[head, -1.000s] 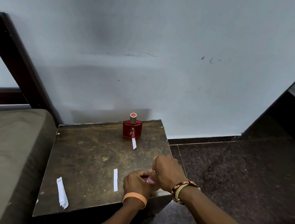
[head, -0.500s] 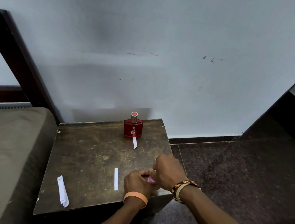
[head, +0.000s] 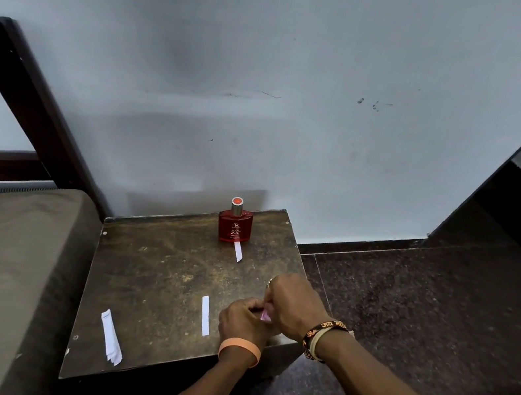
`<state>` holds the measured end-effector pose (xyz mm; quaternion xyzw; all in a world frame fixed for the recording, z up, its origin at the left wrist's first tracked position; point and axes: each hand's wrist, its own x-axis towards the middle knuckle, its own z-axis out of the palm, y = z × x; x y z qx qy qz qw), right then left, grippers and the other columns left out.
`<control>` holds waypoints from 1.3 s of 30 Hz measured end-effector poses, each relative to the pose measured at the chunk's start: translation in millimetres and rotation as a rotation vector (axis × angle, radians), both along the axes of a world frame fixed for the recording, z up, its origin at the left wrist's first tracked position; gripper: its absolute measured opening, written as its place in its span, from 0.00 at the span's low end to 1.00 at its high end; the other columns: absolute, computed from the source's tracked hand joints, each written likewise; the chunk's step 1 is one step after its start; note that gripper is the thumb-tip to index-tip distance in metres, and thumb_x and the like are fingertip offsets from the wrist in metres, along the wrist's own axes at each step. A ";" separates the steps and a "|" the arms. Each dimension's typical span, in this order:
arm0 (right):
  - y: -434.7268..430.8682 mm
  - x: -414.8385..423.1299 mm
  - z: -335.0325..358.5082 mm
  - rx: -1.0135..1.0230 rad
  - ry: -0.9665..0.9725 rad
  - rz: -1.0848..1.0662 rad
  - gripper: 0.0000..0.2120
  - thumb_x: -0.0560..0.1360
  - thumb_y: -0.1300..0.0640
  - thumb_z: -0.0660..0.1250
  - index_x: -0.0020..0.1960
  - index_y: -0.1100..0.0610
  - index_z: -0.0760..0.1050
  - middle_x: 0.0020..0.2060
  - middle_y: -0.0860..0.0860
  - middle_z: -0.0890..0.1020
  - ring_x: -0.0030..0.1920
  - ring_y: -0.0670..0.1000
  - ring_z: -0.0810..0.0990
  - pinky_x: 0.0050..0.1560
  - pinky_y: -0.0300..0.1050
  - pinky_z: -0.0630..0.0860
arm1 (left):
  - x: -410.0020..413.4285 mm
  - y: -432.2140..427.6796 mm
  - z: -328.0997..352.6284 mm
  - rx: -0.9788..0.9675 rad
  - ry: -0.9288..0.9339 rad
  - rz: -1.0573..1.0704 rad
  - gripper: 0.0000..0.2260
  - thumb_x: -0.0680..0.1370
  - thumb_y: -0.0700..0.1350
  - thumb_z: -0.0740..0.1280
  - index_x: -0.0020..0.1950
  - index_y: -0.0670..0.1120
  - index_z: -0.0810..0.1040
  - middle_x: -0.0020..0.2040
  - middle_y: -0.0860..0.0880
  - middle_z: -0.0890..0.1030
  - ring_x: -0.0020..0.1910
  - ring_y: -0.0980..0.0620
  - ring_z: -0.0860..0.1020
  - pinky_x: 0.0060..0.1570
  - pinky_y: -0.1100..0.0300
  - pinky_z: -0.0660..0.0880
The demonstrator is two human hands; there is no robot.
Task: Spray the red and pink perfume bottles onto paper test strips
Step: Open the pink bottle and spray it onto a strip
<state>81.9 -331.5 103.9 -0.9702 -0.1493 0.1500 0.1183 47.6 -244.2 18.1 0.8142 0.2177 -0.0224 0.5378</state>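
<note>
The left grip (head: pixel 244 323) curls round a pink bottle (head: pixel 266 315), mostly hidden, and the right grip (head: pixel 296 304) closes over its top. A strip (head: pixel 205 315) lies on the surface (head: pixel 162 270) just left of the left grip, with folded paper (head: pixel 110 338) farther left. Beyond both grips the red bottle (head: pixel 235 226) stands upright, a second strip (head: pixel 237 251) at its base.

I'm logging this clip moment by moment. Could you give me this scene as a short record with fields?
surface: small dark table
red bottle: upright at the far edge, no hand on it
far strip: lies at the red bottle's base
middle strip: flat, just left of the hands
spare strips: near left corner
left hand: grips pink bottle, mostly hidden
right hand: fingers curled round the same bottle
</note>
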 end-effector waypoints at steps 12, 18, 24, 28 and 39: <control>-2.5 2.5 -1.5 0.014 -0.045 -0.132 0.16 0.73 0.47 0.72 0.53 0.58 0.80 0.49 0.55 0.83 0.50 0.57 0.82 0.47 0.46 0.78 | 0.1 0.9 -0.6 -0.016 0.013 0.007 0.05 0.62 0.44 0.77 0.36 0.52 0.84 0.30 0.57 0.83 0.32 0.63 0.79 0.32 0.70 0.73; 1.3 -1.5 -3.1 -0.055 -0.035 0.043 0.10 0.76 0.56 0.68 0.55 0.59 0.81 0.54 0.57 0.81 0.54 0.57 0.79 0.47 0.47 0.74 | 1.8 0.1 -5.6 -0.025 0.000 -0.001 0.05 0.65 0.44 0.75 0.39 0.48 0.85 0.34 0.52 0.85 0.35 0.57 0.82 0.40 0.59 0.80; -4.5 -1.3 -1.5 0.007 -0.068 -0.189 0.16 0.72 0.45 0.72 0.51 0.56 0.79 0.49 0.54 0.82 0.51 0.58 0.81 0.48 0.49 0.78 | 0.2 0.0 -1.1 -0.060 0.007 0.014 0.05 0.64 0.43 0.76 0.38 0.51 0.85 0.33 0.55 0.84 0.35 0.59 0.81 0.35 0.65 0.77; -2.7 -4.8 -5.6 -0.024 -0.054 -0.150 0.09 0.74 0.51 0.72 0.43 0.57 0.77 0.43 0.55 0.82 0.46 0.57 0.81 0.39 0.44 0.70 | -0.1 -0.2 -1.1 -0.036 0.006 0.027 0.07 0.64 0.45 0.77 0.41 0.51 0.85 0.36 0.56 0.84 0.33 0.66 0.78 0.34 0.72 0.71; 1.1 -6.1 -2.4 -0.016 -0.066 -0.051 0.12 0.74 0.58 0.71 0.57 0.57 0.78 0.56 0.56 0.80 0.56 0.58 0.79 0.51 0.48 0.76 | -1.2 -2.8 0.6 0.061 -0.031 0.004 0.07 0.67 0.42 0.73 0.44 0.48 0.86 0.38 0.51 0.86 0.34 0.61 0.80 0.37 0.66 0.76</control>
